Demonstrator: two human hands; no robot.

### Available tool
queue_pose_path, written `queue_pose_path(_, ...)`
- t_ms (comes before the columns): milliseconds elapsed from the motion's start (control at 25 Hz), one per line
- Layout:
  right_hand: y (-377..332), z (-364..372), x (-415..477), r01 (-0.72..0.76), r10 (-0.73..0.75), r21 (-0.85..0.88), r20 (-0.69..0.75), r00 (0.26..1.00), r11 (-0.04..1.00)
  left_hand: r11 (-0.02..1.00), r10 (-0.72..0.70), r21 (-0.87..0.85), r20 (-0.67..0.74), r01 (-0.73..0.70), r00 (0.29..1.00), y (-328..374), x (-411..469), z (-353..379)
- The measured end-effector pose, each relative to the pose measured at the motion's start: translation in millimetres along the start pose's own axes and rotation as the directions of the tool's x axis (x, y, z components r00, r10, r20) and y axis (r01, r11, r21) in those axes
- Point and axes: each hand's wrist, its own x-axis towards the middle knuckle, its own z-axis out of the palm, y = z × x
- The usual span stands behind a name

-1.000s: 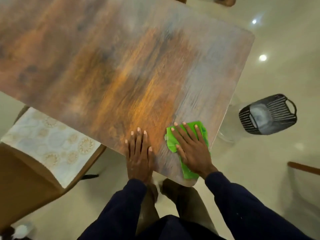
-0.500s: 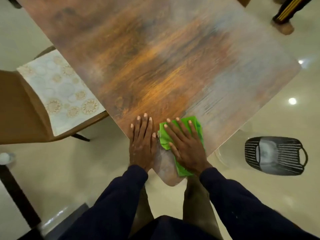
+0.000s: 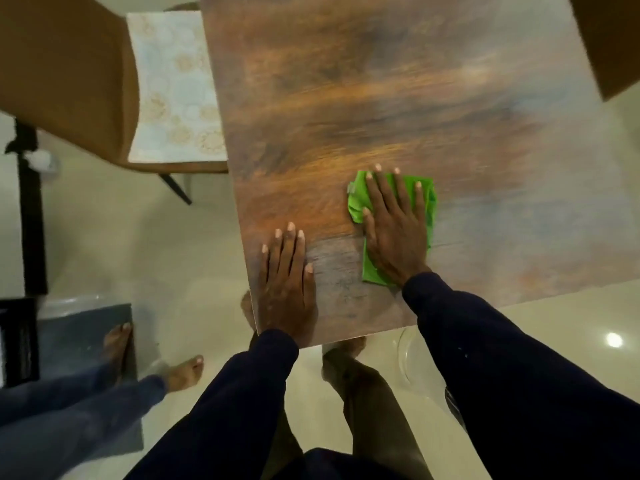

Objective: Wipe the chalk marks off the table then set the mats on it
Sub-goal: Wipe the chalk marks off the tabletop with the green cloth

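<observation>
Right hand [image 3: 394, 230], spread flat, has pushed the green cloth [image 3: 356, 202] farther up the table [image 3: 346, 98].

— What lies on the counter [image 3: 398, 98]?
— I see my left hand [image 3: 285, 282] flat at its near corner; the cloth [image 3: 427, 206] lies right of it, under my right hand [image 3: 394, 230].
— And beside the counter?
— A chair [image 3: 69, 74] at its left edge carries the mat [image 3: 173, 91].

One wooden table [image 3: 398, 98], one green cloth [image 3: 427, 202], two hands, left [image 3: 285, 282] and right [image 3: 394, 230], one patterned mat [image 3: 173, 88] at upper left on one brown chair [image 3: 69, 71], and two bare feet [image 3: 117, 341] of a second person at lower left.
</observation>
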Motion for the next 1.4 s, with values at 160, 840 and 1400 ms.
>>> queue_pose_path(160, -41.3, 10.0, 0.8, 0.207, -0.207, 0.011, 0.022, 0.978, 0.978, 0.999, -0.044, -0.007, -0.06, 0.044, 0.997, -2.7, -16.2, 4.7)
queue_pose_path(840, -57.6, 12.4, 19.8, 0.389, -0.389, 0.013, -0.003, 0.921, 0.921, 0.986, -0.164, -0.031, -0.157, 0.162, 0.974, -8.9, -28.5, 4.0)
queue_pose_path(1400, -8.7, -4.3, -15.2, 0.775, -0.779, 0.094, 0.144, 0.61, 0.624, 0.823, -0.55, 0.015, -0.222, 0.567, 0.805, -1.5, -160.8, -11.9)
